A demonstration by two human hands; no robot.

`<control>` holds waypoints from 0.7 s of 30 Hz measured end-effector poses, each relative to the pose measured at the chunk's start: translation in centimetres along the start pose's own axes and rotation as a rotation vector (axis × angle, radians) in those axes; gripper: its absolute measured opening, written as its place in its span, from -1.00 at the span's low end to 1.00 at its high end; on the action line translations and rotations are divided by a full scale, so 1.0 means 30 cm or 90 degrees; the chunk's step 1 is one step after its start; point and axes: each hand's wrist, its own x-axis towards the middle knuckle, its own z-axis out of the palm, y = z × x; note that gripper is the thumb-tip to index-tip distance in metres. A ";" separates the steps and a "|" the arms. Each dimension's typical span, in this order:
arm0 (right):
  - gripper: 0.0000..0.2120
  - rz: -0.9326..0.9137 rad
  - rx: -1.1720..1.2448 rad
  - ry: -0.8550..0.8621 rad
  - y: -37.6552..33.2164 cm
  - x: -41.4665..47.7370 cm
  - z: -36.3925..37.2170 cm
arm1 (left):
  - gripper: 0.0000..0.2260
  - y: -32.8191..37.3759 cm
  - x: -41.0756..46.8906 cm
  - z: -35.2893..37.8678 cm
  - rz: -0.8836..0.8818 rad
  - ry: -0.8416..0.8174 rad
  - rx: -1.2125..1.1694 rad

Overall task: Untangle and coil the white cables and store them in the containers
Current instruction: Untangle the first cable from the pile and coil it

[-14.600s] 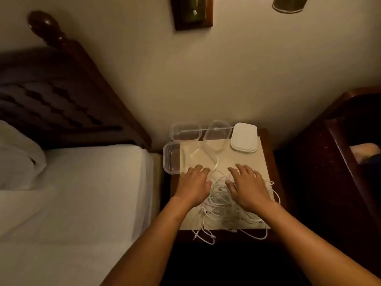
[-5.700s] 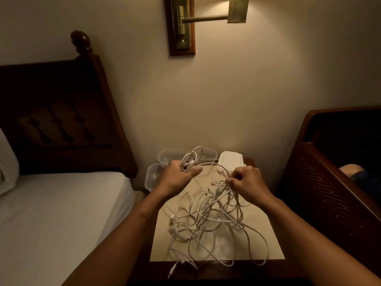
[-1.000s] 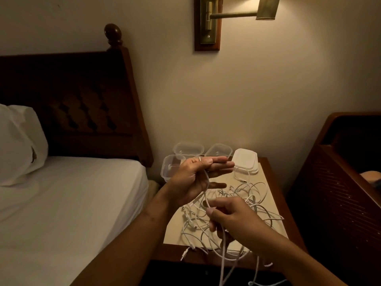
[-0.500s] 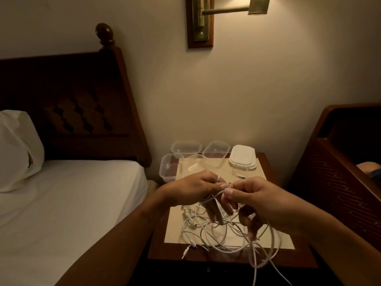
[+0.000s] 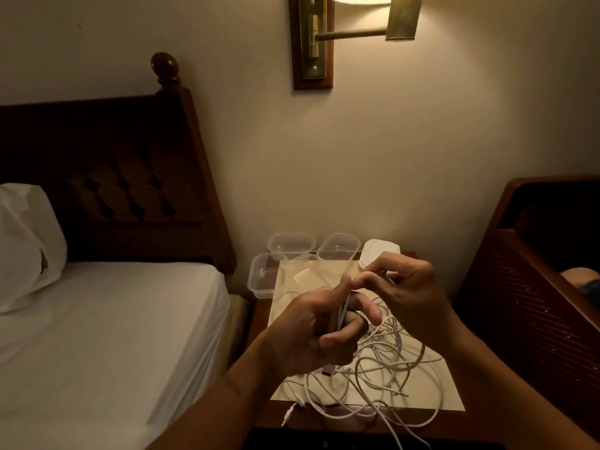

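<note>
Cream wall (image 5: 422, 157), brass lamp (image 5: 357, 30), wooden headboard (image 5: 113, 177)

Cables (image 5: 380, 344): white, smooth plastic skin, a bit shiny. Tubs (image 5: 291, 245): clear thin plastic w/ shine; lids (image 5: 373, 254): white matt plastic. Table (image 5: 261, 316): dark shiny wood w/ matt paper (image 5: 444, 394) on top; bed sheet (image 5: 113, 319): soft white cloth; lamp (image 5: 311, 43): shiny gold metal.

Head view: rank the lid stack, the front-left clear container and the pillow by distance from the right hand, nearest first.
1. Stack of white lids, just behind the right hand, at the back of the nightstand.
2. Front-left clear container, at its left edge.
3. Pillow, far left on the bed.
</note>
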 end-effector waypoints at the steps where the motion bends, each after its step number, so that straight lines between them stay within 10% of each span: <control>1: -0.85 0.025 0.034 -0.002 0.000 -0.008 0.010 | -0.51 -0.002 0.003 0.006 0.023 -0.012 -0.022; 10: -0.72 0.480 0.533 -0.039 -0.079 -0.100 0.044 | -0.59 0.022 0.058 0.035 0.241 0.119 -0.173; 21: -0.90 0.337 -0.093 -0.307 -0.138 -0.122 0.068 | -0.60 0.101 0.117 0.000 0.148 0.257 0.215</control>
